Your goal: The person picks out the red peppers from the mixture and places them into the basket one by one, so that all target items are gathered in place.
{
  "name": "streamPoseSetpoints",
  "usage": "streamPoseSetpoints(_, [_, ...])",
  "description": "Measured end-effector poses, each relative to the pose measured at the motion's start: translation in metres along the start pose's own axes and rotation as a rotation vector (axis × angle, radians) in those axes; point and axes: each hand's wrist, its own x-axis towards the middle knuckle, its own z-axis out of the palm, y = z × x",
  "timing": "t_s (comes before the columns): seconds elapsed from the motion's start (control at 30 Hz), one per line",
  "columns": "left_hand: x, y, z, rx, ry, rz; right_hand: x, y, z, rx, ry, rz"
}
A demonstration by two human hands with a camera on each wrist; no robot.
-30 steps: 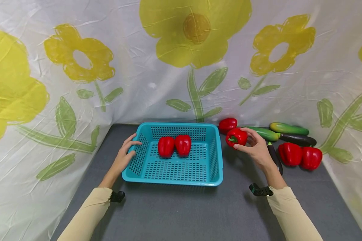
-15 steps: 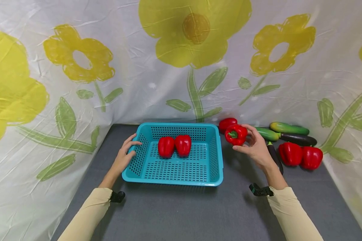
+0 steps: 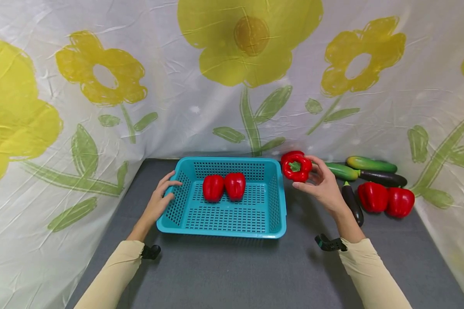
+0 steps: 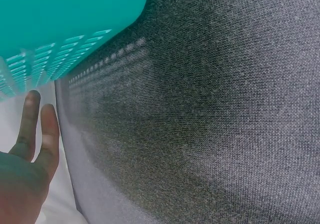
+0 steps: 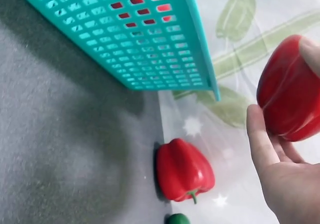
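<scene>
One red pepper (image 3: 298, 173), pinched in my right hand (image 3: 325, 189), hangs near the worktop's (image 3: 224, 274) far edge; my relaxed left hand (image 3: 157, 205) is by the basket (image 3: 220, 233). Likely a carry, next needing height over it.

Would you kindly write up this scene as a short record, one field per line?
right hand: holds a red bell pepper aloft, right of the basket
left hand: at the basket's left rim; firm contact unclear
basket: turquoise, perforated
contents: two red bell peppers
behind held pepper: another pepper, mostly hidden in the head view
far right: two eggplants, two long green vegetables, two more peppers
surface: dark grey cloth
</scene>
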Motion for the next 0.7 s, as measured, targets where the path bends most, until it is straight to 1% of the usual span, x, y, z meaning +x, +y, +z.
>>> streamPoseSetpoints(0.2, [0.000, 0.003, 0.000, -0.005, 0.001, 0.002, 0.003, -0.003, 0.009, 0.002, 0.010, -0.021])
streamPoseSetpoints(0.33, [0.000, 0.004, 0.000, -0.005, 0.001, 0.006, 0.005, -0.006, 0.017, 0.008, 0.026, -0.010])
streamPoseSetpoints(0.47, [-0.001, 0.002, 0.000, -0.008, 0.000, 0.006, 0.008, -0.009, 0.025, 0.048, 0.033, 0.011])
streamPoseSetpoints(0.53, [-0.001, 0.001, 0.000, -0.008, -0.001, 0.006, 0.010, -0.010, 0.030, 0.079, 0.023, 0.018])
streamPoseSetpoints(0.7, [0.000, 0.001, 0.000, -0.002, 0.001, -0.004, 0.015, -0.011, 0.039, 0.154, -0.005, -0.012])
